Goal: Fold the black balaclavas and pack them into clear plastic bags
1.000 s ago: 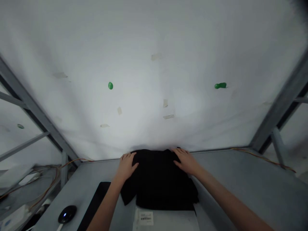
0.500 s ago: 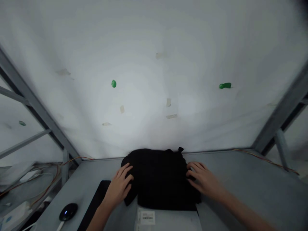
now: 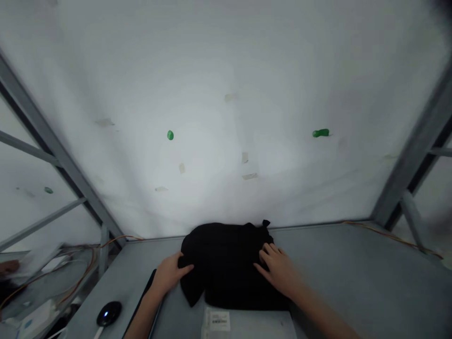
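We can't read any text: 1 white label [image 3: 220, 321] with a barcode on the pale flat item [image 3: 263, 325], print too small.

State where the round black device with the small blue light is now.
In the head view, the round black device sits low on the left of the grey table, left of the left forearm.

green tape [image 3: 321, 133] on white wall [image 3: 212, 70], round black device [image 3: 109, 313] on grey table [image 3: 353, 273]
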Tool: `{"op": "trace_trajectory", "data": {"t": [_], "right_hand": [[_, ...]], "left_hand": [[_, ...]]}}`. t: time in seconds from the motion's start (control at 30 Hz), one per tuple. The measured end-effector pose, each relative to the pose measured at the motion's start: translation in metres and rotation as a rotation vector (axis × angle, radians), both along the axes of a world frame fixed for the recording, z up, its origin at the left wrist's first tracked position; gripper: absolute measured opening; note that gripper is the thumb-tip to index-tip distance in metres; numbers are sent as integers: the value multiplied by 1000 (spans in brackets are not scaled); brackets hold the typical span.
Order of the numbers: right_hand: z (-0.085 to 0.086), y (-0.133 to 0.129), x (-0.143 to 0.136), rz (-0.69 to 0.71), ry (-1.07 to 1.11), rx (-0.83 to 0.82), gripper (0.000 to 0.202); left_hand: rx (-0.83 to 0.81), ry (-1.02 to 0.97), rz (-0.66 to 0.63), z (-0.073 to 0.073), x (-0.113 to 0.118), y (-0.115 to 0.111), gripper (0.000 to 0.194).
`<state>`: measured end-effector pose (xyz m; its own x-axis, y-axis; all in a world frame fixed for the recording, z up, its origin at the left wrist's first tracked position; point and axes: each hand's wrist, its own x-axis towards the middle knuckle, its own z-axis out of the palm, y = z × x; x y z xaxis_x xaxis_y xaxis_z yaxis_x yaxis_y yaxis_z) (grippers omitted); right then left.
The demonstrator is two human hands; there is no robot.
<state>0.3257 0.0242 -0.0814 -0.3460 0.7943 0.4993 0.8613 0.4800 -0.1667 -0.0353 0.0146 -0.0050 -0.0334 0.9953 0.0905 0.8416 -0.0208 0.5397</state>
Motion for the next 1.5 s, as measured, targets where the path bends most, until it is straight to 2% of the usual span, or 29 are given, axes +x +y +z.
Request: {"op": "trace_trajectory", "data": {"t": [0.1,0.2,0.27,0.33,0.47,0.57,0.73,0.8,0.87,0.93,1.0,1.03,1.13,1.23,1.3,1.37,1.5], "right_hand": [[-9,0,4,21,83,-8,13],[-12,-1,9,36,212,-18,15],[-11,-2,10,11,291,-6,18],[-7,-4,9,-19,347,20,20],[-1,-9,10,-15,399,45,19],[-2,-8,14,-17,425,34,18],[-7,-1,17,-40,460,-5,19],[-8,-1,17,-41,469,-14,19],[-7,-2,19,-59,486,-11,19],[-5,-2,22,-83,514,-5,20],[-2,-1,25,-103,549,1,20],[-1,0,26,-112,567,5,20],[0,4,30,-142,624,29,22],[-1,5,36,-171,670,40,26],[-1,6,41,-184,690,40,28],[-1,7,46,-188,712,39,29],[-3,11,53,-199,770,51,31]], "left_hand": [[14,-45,25,6,-1,-3,25],[94,-54,96,18,16,-4,23],[156,-38,137,27,43,-3,23],[213,15,122,37,80,-2,21],[287,260,-107,48,145,2,22],[235,271,-194,43,172,5,23],[171,302,-304,20,214,5,24],[147,309,-364,15,224,3,21],[156,286,-393,14,216,-2,20],[224,213,-350,13,189,-8,24],[309,110,-190,7,152,-15,29],[299,90,-100,2,135,-19,33],[145,99,11,-15,105,-29,43],[78,152,56,-28,111,-35,43],[111,180,84,-29,120,-35,37],[160,172,115,-22,122,-32,33],[247,54,262,6,113,-26,36]]}}
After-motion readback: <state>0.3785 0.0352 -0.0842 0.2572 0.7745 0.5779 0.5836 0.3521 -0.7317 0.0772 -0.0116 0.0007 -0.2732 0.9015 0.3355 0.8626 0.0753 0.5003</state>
